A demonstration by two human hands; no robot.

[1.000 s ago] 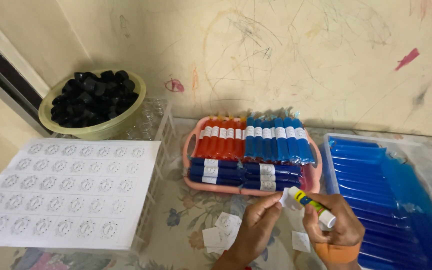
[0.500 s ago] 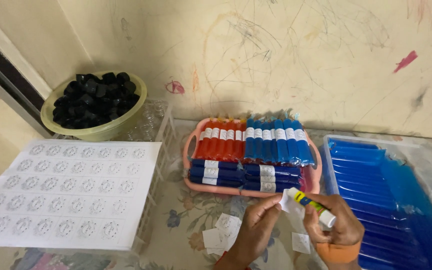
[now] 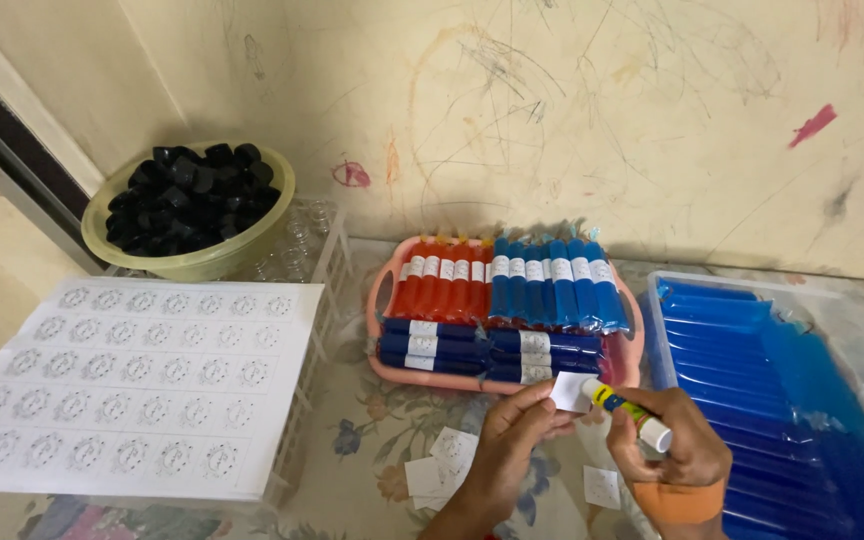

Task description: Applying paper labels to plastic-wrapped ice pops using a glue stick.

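Paper label [image 3: 570,391] now flatter in left hand [image 3: 512,440]; glue stick [image 3: 627,412] against it

One glue stick [image 3: 627,413], one pink tray [image 3: 382,300], one green bowl [image 3: 192,262], two hands [image 3: 512,440]

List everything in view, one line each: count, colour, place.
bowl: one, pale green, back left
caps: many, black, heaped in the bowl
label sheet: one, white, left
tray: one, pink, centre
filled tubes: many, red and blue, in the tray
bin: one, clear, right, with blue tubes
cut labels: several, white, on the flowered cloth
glue stick: one, yellow and blue, in the right hand
label: one, white, pinched by the left hand
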